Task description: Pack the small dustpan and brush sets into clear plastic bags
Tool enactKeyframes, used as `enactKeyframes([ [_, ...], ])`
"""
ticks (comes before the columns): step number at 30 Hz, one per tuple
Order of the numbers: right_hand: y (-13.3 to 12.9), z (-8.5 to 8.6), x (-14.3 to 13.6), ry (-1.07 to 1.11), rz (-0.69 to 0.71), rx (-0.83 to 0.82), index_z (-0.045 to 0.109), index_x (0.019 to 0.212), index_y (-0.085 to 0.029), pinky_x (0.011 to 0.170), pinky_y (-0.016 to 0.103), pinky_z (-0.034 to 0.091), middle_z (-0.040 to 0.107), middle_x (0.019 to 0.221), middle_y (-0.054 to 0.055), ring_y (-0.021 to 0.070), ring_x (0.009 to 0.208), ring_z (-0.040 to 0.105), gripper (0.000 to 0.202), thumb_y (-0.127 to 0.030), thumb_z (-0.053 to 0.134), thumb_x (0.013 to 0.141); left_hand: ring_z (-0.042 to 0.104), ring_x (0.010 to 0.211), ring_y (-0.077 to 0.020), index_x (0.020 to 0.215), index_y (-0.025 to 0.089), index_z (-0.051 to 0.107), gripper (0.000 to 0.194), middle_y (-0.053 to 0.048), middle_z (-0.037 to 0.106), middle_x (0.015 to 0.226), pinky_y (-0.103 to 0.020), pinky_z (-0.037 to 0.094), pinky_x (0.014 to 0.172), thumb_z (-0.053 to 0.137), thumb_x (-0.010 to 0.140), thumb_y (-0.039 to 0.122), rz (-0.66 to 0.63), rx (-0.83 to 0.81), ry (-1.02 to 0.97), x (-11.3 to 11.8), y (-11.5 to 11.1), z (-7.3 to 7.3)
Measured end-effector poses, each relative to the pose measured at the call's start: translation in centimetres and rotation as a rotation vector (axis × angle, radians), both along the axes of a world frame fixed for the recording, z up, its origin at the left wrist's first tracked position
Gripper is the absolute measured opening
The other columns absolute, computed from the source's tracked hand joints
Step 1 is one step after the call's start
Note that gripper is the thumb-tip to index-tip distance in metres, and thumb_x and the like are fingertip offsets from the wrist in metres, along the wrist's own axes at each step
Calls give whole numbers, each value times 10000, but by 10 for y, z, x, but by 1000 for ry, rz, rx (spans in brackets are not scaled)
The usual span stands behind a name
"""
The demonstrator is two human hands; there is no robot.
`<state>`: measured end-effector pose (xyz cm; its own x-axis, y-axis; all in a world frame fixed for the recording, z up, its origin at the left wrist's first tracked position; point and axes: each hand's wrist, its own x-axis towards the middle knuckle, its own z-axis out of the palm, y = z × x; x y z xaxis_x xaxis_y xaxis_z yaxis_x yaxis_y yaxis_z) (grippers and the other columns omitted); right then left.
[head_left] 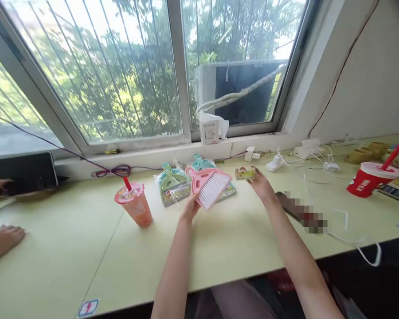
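My left hand (190,207) grips a small pink dustpan (197,175) with a white-bristled brush (214,188) nested in it, held tilted above the table. In my right hand (261,184) is a small printed cardboard label (244,173), pinched at its right end, apart from the dustpan. Behind my left hand lie a green dustpan set (173,180) in clear wrapping and a teal set (203,162), partly hidden by the pink one.
A cup of orange drink (138,210) with a red straw stands left of my hands. A phone (289,204) lies beside my right forearm. Farther right are a red cup (369,180) and white cables. Another person's hand (7,239) rests at left, near a tablet (25,173).
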<state>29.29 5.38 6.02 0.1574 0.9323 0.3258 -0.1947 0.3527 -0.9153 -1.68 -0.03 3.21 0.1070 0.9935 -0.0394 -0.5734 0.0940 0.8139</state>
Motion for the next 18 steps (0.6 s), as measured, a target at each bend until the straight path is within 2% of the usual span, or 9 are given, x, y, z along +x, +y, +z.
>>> enactKeyframes([
  [2,-16,12,-9,51,132,51,620,1148,-335,828,420,515,651,1147,74,257,1018,645,442,-537,615,755,672,870,-181,1174,223,617,427,-73,694,1074,-275,559,731,695,755,252,-42,-4,15,2,-1,-1],
  [4,-32,21,-23,-8,238,37,636,1156,-325,793,410,526,658,1119,88,257,947,660,449,-546,615,766,672,879,-180,1209,240,597,497,-63,692,1082,-265,555,727,711,726,206,-59,5,5,5,-2,0],
  [7,-47,29,-48,-157,300,68,645,1151,-283,817,395,525,661,1108,86,257,967,644,438,-519,619,784,671,870,-170,1221,224,590,525,-63,698,1054,-246,546,728,704,713,150,-39,0,-3,13,-5,4],
  [9,-51,28,-65,-274,238,154,648,1131,-272,878,409,505,644,1129,79,261,1044,607,384,-471,610,805,672,854,-169,1233,214,582,521,-63,704,1025,-250,545,729,689,727,143,-16,-16,1,18,-7,6],
  [13,-54,21,-86,-500,7,380,691,972,-258,1020,447,401,593,1080,87,258,1123,538,190,-348,588,840,670,882,-178,1255,195,559,515,-61,700,1047,-274,548,775,686,757,187,8,-23,14,24,-5,7],
  [15,-57,22,-87,-537,-29,455,689,922,-244,1025,449,390,568,1068,91,252,1120,530,151,-309,570,856,658,953,-196,1281,201,537,531,-63,685,1112,-287,543,820,689,773,224,11,13,17,24,-3,6],
  [18,-62,27,-85,-505,-2,506,673,966,-235,1022,435,390,551,1091,88,245,1134,517,154,-291,570,865,627,1060,-218,1344,241,482,600,-64,647,1213,-306,529,882,696,783,254,15,67,31,24,0,6],
])
